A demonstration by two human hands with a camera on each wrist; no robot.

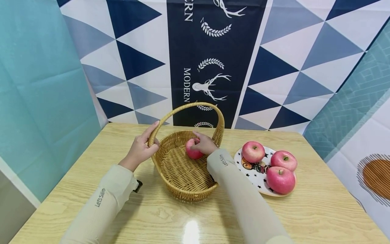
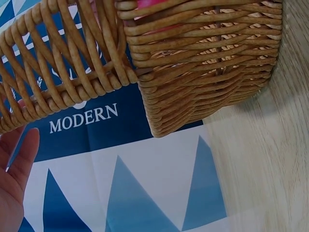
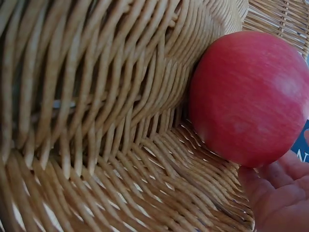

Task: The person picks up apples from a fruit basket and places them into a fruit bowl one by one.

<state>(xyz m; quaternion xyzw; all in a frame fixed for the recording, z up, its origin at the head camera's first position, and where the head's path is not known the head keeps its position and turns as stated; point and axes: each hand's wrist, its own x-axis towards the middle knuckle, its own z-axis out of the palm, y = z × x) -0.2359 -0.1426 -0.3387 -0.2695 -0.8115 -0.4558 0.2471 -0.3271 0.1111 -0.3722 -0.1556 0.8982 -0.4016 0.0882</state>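
My left hand point(image 1: 142, 149) grips the left side of the arched handle point(image 1: 195, 104) of a tan wicker basket point(image 1: 190, 195). In the left wrist view, its thumb and a finger show at the lower left, beside the woven handle point(image 2: 63, 67). My right hand point(image 1: 206, 145) reaches inside the basket and holds a red apple point(image 1: 192, 149) near the right inner wall. From the right wrist view, the apple point(image 3: 251, 99) is close over the woven floor, with the fingers point(image 3: 270, 186) curled under its side; part of that hand is out of frame.
Right of the basket, a white plate point(image 1: 250, 176) with star prints bears three more apples point(image 1: 281, 179). Both stand on a light wood table point(image 1: 164, 223). Behind the table hangs a patterned cloth point(image 1: 210, 51). A small black object point(image 1: 138, 186) shows at the left cuff.
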